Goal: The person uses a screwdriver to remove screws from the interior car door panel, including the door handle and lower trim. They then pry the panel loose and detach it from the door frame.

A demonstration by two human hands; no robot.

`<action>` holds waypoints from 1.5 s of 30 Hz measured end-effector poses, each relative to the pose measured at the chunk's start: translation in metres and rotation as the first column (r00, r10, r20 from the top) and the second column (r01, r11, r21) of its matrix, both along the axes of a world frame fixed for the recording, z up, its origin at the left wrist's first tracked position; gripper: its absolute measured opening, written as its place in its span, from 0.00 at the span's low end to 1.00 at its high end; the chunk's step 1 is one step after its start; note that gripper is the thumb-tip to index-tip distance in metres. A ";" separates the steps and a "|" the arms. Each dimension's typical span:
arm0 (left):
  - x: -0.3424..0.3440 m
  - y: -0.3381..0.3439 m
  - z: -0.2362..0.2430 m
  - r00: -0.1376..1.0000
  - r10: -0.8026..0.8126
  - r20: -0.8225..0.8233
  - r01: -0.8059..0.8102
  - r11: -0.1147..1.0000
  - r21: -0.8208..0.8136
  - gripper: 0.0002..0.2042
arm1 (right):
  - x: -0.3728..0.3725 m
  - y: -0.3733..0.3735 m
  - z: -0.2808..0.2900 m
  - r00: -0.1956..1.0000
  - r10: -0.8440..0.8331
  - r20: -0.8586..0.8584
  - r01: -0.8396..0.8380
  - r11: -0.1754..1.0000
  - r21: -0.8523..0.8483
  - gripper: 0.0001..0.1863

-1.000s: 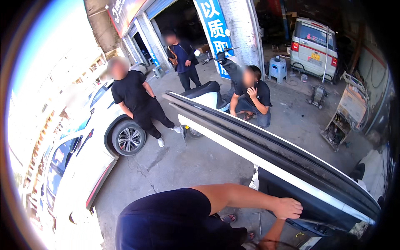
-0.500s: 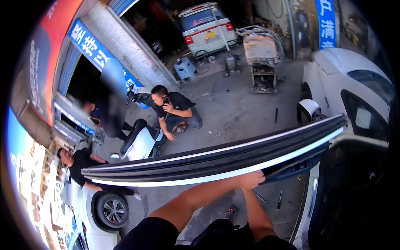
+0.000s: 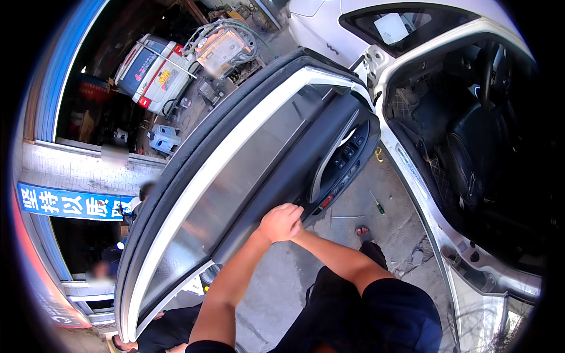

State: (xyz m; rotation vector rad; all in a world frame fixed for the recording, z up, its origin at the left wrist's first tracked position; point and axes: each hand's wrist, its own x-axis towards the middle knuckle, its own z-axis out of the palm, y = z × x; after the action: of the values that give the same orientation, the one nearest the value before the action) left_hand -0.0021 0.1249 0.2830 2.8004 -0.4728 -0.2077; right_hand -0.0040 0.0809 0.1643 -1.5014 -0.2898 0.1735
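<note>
L hand (image 3: 276, 224) & R hand (image 3: 294, 227) meet over the lower edge of the door (image 3: 268, 188), approx. mid-length. They overlap: L fingers look together & curled in; R fingers mostly hidden, can't tell. No object visible in either. Contact w/ the door: can't tell.

Door stands wide open, joined at its front end to the white car (image 3: 321, 23), between the person & the garage side. White frame (image 3: 200, 167) runs round the window; glass (image 3: 235, 167) looks to be in, w/ reflections on it. Inner panel is on, incl. switches (image 3: 349, 152) by the pull handle; no bare metal seen on the inner face.

Status, judged from this alone: door's open, panel & switches look fitted. Not done: door isn't closed, & loose tools are out. Green-handled screwdriver (image 3: 380, 207) + thin metal rod (image 3: 347, 217) lie on the ground (image 3: 406, 253) near the sandalled foot (image 3: 364, 233); small yellow item (image 3: 378, 154) between door & sill (image 3: 415, 176), too small to ID. Both tools are out of hand, so prob. no tool work this sec. Whether any fastener's missing: can't tell at this res.

Seat (image 3: 465, 147) shows thru the doorway.
</note>
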 end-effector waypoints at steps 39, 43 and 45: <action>-0.020 -0.009 -0.001 0.888 0.460 -0.006 -0.455 0.876 -0.157 0.23 | 0.018 -0.004 0.000 0.995 0.092 0.040 -0.090 0.994 -0.055 0.10; -0.021 -0.009 -0.004 0.895 0.446 0.016 -0.437 0.883 -0.173 0.21 | -0.016 0.010 0.017 0.991 0.118 0.060 -0.116 0.993 -0.027 0.10; -0.025 -0.008 -0.004 0.904 0.428 -0.020 -0.424 0.887 -0.183 0.21 | -0.001 0.004 0.003 0.988 0.131 0.080 -0.127 0.991 -0.052 0.10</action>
State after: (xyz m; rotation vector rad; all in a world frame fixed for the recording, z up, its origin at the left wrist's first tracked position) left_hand -0.0269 0.1168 0.2787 2.6417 0.1240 -0.0345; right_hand -0.0050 0.0854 0.1672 -1.5390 -0.4528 0.2224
